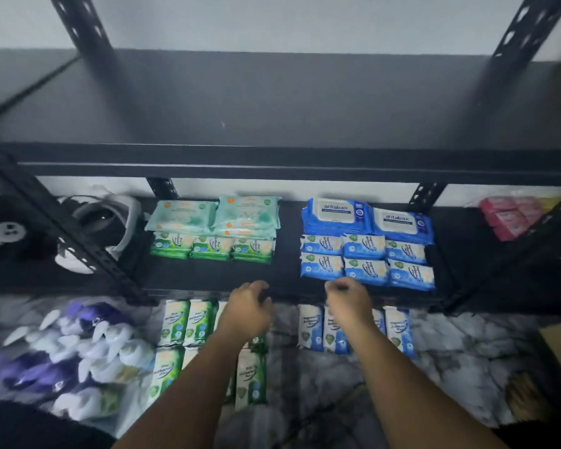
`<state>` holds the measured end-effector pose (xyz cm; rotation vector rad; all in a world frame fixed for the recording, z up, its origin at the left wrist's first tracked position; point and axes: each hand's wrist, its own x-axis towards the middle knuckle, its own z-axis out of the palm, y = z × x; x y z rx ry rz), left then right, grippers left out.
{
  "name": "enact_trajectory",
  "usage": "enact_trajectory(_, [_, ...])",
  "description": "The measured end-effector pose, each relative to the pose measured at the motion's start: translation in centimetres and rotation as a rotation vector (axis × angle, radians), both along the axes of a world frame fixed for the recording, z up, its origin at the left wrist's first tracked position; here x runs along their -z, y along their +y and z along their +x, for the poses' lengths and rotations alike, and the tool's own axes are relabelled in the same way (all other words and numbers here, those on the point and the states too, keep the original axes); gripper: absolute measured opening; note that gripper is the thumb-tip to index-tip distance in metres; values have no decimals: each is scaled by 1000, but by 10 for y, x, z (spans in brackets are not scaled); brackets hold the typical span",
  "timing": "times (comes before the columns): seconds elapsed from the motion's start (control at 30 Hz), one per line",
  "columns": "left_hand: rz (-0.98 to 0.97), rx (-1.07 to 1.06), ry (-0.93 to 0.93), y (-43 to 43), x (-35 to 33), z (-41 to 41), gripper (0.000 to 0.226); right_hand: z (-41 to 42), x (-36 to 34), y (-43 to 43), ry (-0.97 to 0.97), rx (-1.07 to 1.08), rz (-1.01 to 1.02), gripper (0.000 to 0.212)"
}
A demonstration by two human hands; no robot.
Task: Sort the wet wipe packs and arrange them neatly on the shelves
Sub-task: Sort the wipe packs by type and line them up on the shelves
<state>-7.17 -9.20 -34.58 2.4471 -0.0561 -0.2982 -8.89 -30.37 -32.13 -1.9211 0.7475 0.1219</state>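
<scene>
Where the grips sit: left grip (250,307) and right grip (348,298), both at the front edge of the lower shelf (208,277), well apart from each other.
Left grip: fingers curled under at the shelf edge; blurred, so I cannot tell whether it pinches anything.
Right grip: fingers curled down, just in front of the small blue packs (366,260); I cannot tell contact or hold.
Shelf, left group: three green packs (212,247) in a row, with mint packs (214,212) stacked behind them.
Shelf, right group: small blue packs in two rows of three; behind them two big blue packs (366,218) with lids marked "antabax".
Floor, left: floor green packs (188,322) in rows, partly under the left forearm.
Floor, right: floor blue packs (399,328) in a row, partly behind the right forearm.
Floor, far left: purple pile (68,348) of purple and white packs, blurred.
Shelf level, far left: white headset (110,222).
Shelf level, far right: pink packs (512,215).
</scene>
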Motion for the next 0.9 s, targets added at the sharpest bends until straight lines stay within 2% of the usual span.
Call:
enact_trajectory(0.23, [-77, -55, -28, 43, -39, 27, 56, 35, -27, 36, -31, -41, 81, 12])
enact_trajectory(0.4, [-130, -112, -38, 61, -30, 70, 35, 87, -18, 53, -62, -101, 39, 13])
enact_trajectory(0.57, [-304, -351, -15, 73, -10, 133, 35, 155, 11, 65, -99, -158, -32, 14])
enact_trajectory(0.77, [-350, -380, -91, 85, 23, 206, 51, 227, 53, 78, -136, -105, -13, 59])
enact_trajectory(0.9, [-274, -285, -112, 93, 39, 247, 43, 261, 74, 86, -117, -131, -16, 73])
